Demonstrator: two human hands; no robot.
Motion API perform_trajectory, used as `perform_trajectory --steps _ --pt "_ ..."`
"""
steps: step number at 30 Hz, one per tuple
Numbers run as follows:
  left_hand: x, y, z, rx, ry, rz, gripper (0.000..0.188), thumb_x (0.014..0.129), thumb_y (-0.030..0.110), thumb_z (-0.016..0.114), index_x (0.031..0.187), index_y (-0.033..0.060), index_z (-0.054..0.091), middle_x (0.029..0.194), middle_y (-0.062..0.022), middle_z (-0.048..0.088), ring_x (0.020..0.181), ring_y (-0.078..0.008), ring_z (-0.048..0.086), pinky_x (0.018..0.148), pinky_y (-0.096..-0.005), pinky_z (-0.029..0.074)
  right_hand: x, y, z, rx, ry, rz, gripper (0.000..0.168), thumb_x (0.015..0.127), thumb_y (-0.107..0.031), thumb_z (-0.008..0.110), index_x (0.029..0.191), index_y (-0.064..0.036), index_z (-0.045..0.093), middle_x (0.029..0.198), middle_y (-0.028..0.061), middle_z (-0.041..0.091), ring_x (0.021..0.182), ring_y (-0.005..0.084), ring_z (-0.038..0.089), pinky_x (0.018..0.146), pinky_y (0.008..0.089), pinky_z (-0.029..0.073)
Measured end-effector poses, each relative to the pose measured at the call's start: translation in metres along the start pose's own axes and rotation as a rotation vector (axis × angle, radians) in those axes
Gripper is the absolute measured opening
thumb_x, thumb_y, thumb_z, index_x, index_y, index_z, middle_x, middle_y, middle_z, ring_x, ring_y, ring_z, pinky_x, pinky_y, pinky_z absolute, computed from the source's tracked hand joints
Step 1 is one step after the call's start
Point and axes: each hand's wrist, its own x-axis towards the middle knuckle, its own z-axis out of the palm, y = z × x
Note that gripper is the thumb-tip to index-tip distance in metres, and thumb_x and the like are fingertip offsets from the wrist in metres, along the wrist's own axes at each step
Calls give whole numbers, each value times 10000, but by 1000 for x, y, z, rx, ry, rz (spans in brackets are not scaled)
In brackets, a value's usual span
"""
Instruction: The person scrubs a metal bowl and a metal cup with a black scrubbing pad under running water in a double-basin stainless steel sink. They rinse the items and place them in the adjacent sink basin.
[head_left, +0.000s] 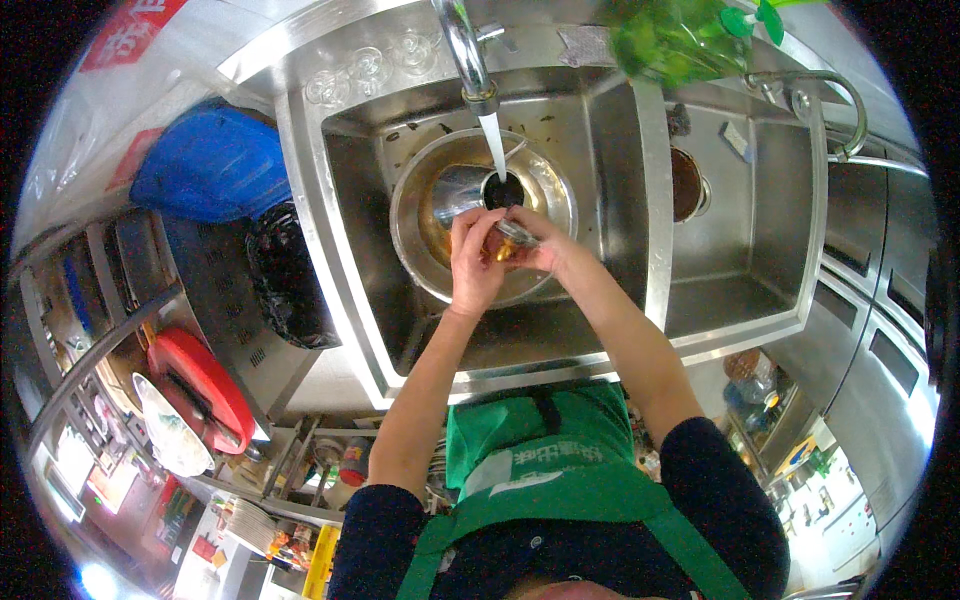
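Both hands are over a round metal basin (411, 259) that sits in the left sink bowl (480, 341). Between my left hand (475, 259) and my right hand (541, 241) is a small, clear, glass-like piece (519, 232) with a golden part under it; the fingers hide its full shape. Water runs from the faucet (469, 64) towards a dark round opening (504, 192) just beyond my fingertips. Beside that opening, a shiny metal vessel (457, 191) lies inside the basin, partly covered by my hands.
Upturned clear glasses (369, 69) line the back ledge. In the right sink bowl (742, 300) are a round container (686, 184) with dark brown contents and a pale block (735, 141). A green bottle (679, 41) stands behind. A black-lined bin (285, 274) and blue container (214, 161) are left.
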Motion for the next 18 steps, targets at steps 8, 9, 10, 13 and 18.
perform_trajectory --steps 8,9,10,13,18 --pt "-18 -52 11 42 97 -196 585 680 -114 574 1245 20 510 1190 -181 530 1153 -392 478 1016 -453 376 18 3 4 -371 292 -219 369 925 -349 446 1067 -26 555 911 117 613 803 287 630 686 461 551" --pt "-20 -58 12 34 34 -260 570 693 -116 554 1245 16 498 1185 -188 525 1174 -393 460 1015 -459 367 14 3 5 -414 324 -234 376 925 -358 445 1049 -21 557 901 112 604 798 282 626 673 456 544" --pt "-20 -66 13 120 -5 -236 480 734 -91 490 1204 5 498 1200 -211 543 1185 -375 485 1006 -448 388 10 2 6 -456 356 -248 384 926 -367 444 1032 -16 559 891 108 596 792 277 622 659 450 536" --pt "-27 -87 23 -108 -94 -415 413 779 -84 475 1186 -22 507 1140 -208 590 1093 -356 551 956 -427 429 8 -2 3 -515 378 -319 399 936 -365 436 960 2 592 876 129 633 773 275 646 676 441 540" --pt "-51 -125 30 -100 -71 -410 323 874 -7 517 1197 -23 518 1137 -152 610 1051 -266 563 948 -369 442 -26 -14 22 -906 280 -330 459 982 -388 438 925 22 638 841 148 696 718 266 677 620 380 528"
